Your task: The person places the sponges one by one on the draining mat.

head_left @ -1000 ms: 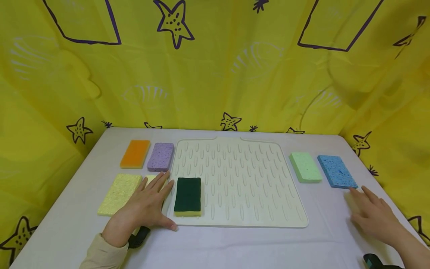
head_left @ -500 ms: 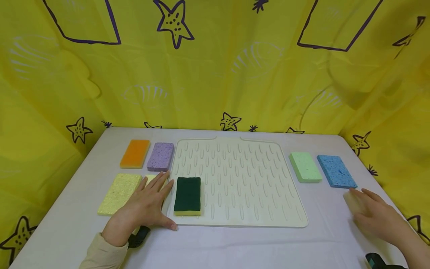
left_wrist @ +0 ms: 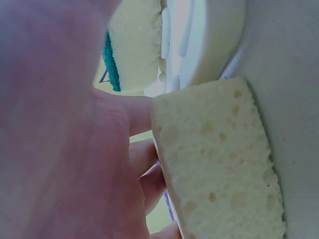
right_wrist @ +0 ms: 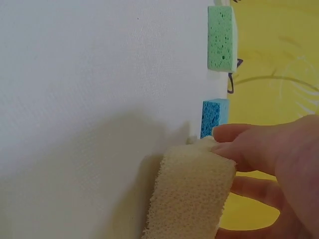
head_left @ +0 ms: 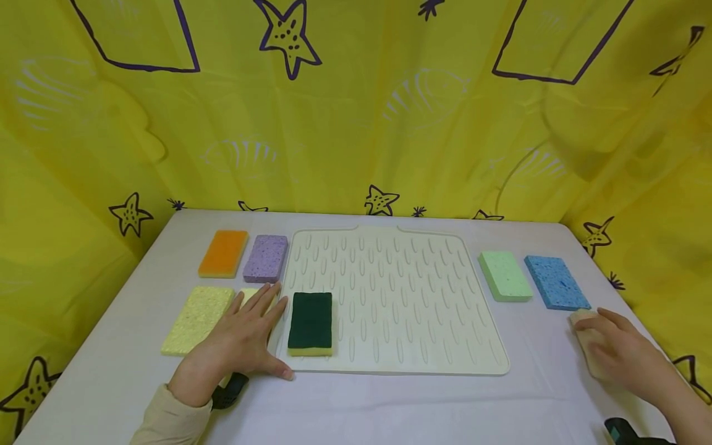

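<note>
My right hand (head_left: pixel 628 355) grips a beige, coarse-textured sponge (right_wrist: pixel 187 194) by its edge, in front of the blue sponge (head_left: pixel 556 283) at the table's right side. In the head view most of that beige sponge is behind the fingers, and it stands tilted. Fingers spread, my left hand (head_left: pixel 239 349) lies over a cream sponge (left_wrist: pixel 219 159), largely covered in the head view, and reaches the left edge of the white ribbed mat (head_left: pixel 411 309). A scrub sponge (head_left: pixel 309 321) with a dark green top rests on the mat, just right of those fingers.
Orange (head_left: pixel 224 253) and purple (head_left: pixel 266 258) sponges lie at the back left, with a wide pale-yellow sponge (head_left: pixel 194 318) beside my left wrist. A light green sponge (head_left: pixel 505 276) sits right of the mat. Yellow patterned curtain (head_left: pixel 345 123) hangs behind the white table.
The right fingers have curled in around the beige sponge, which has tipped up and shows more clearly beside them. My left hand and the other sponges stay in place.
</note>
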Demonstrator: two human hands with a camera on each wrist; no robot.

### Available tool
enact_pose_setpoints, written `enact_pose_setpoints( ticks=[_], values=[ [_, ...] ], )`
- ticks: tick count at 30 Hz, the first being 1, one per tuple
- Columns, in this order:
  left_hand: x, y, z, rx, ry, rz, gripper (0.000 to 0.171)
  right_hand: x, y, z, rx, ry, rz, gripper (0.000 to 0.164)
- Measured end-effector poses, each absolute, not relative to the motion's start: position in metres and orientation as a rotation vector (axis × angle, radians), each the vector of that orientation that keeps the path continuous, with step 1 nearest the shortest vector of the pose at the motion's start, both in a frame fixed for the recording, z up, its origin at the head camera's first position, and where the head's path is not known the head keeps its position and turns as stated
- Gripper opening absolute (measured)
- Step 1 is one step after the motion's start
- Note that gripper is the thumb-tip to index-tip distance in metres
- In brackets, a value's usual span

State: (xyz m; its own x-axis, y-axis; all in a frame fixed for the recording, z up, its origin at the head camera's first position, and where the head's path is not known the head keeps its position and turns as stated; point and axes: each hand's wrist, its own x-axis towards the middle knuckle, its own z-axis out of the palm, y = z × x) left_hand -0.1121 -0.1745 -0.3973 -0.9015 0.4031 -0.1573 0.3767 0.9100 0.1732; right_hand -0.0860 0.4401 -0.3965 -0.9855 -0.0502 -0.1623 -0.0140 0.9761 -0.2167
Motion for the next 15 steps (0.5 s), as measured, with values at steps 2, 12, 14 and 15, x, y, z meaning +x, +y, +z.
enact_pose_setpoints(
  ticks=[2,12,14,15],
  values=[
    [-0.112,-0.174,-0.397,0.596,2.883,0.200,0.132,-0.086,0.439,-0.396,-0.048,2.963,-0.326,0.032],
    [-0.112,-0.174,-0.396,0.588,2.879,0.204,0.132,-0.084,0.431,-0.394,-0.067,3.076,-0.366,0.034],
    [-0.112,-0.174,-0.396,0.583,2.877,0.209,0.132,-0.085,0.429,-0.392,-0.044,3.054,-0.371,0.047],
    [-0.112,-0.174,-0.396,0.582,2.876,0.209,0.132,-0.085,0.428,-0.391,-0.031,3.035,-0.373,0.055]
  ],
)
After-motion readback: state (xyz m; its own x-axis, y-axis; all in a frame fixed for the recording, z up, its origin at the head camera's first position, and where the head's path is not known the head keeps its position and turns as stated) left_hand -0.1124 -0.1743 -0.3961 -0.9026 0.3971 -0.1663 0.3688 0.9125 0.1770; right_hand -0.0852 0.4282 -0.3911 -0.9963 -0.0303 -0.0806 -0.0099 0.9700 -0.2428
